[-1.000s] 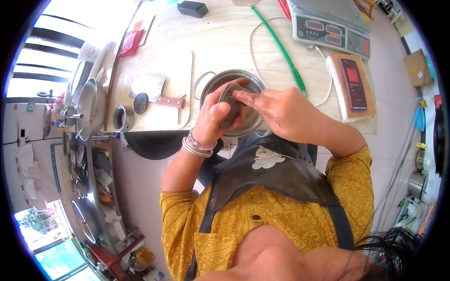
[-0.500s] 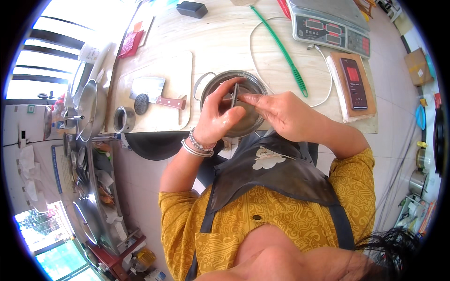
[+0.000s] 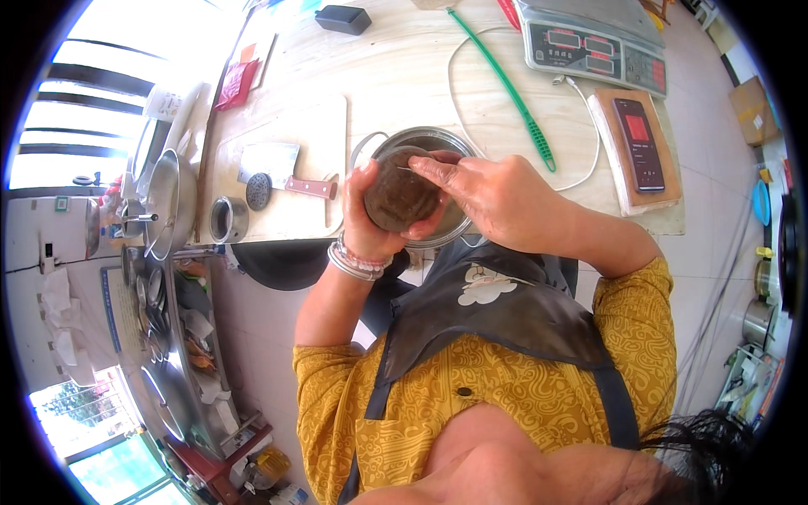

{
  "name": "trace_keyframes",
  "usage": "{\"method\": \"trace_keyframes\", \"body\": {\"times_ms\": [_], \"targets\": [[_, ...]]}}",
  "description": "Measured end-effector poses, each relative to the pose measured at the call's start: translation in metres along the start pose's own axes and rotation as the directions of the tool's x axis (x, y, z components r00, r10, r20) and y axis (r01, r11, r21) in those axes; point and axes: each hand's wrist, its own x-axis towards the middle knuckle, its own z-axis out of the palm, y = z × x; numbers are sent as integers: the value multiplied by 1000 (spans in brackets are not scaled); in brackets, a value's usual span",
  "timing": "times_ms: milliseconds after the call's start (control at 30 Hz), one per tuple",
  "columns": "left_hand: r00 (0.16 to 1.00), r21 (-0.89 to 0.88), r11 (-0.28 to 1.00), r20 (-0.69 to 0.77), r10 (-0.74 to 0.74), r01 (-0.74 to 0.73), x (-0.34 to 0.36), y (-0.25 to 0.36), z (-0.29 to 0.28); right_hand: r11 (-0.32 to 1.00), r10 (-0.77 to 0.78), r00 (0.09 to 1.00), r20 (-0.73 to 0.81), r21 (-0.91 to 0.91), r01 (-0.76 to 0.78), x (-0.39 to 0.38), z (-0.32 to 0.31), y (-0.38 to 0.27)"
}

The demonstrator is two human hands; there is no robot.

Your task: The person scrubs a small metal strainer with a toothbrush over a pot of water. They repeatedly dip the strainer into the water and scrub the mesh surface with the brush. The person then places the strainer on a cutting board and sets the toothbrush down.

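Note:
My left hand (image 3: 370, 220) is wrapped round a dark brown, roughly round flat piece (image 3: 391, 195), its broad face tilted up over a steel pot (image 3: 455, 234). My right hand (image 3: 492, 189) rests its fingertips on the upper right of that face, closed, with a thin pale line at them that I cannot make out. To the left, a cutting board (image 3: 313, 126) holds a cleaver (image 3: 261, 160) with a wooden handle (image 3: 311, 187), a speckled dark oval (image 3: 257, 191) and a small steel ring or cup (image 3: 227, 219).
A scale (image 3: 572, 55), green long-handled tool (image 3: 505, 80), white cable (image 3: 581, 181), phone (image 3: 638, 143) on a wood-topped block (image 3: 606, 135), black box (image 3: 343, 18) and red packet (image 3: 238, 82) lie on the table (image 3: 404, 71). Steel pans (image 3: 168, 202) line the left, shelves below.
The brown piece has turned from nearly edge-on half a second ago to face up. My left hand has rotated with it, while my right fingers stay on it.

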Motion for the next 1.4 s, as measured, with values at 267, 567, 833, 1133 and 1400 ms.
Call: {"method": "trace_keyframes", "body": {"times_ms": [267, 567, 833, 1133, 1400], "targets": [[999, -23, 1000, 50, -3, 4, -1, 1, 3, 1000, -6, 999, 34, -29, 7, 2, -2, -2], [997, 196, 979, 55, 46, -56, 0, 1, 9, 998, 59, 994, 95, -6, -59, 2, -8, -9], [930, 934, 279, 118, 347, -223, 3, 4, 7, 926, 167, 970, 178, 311, -216, -7, -8, -1], [993, 444, 893, -48, 112, -79, 7, 8, 0, 962, 150, 973, 174, 199, -184, -10, -12, 1], [1000, 120, 993, -6, -19, 20, 5, 2, 3, 999, 41, 999, 15, 31, -42, -3, -3, -1]]}}
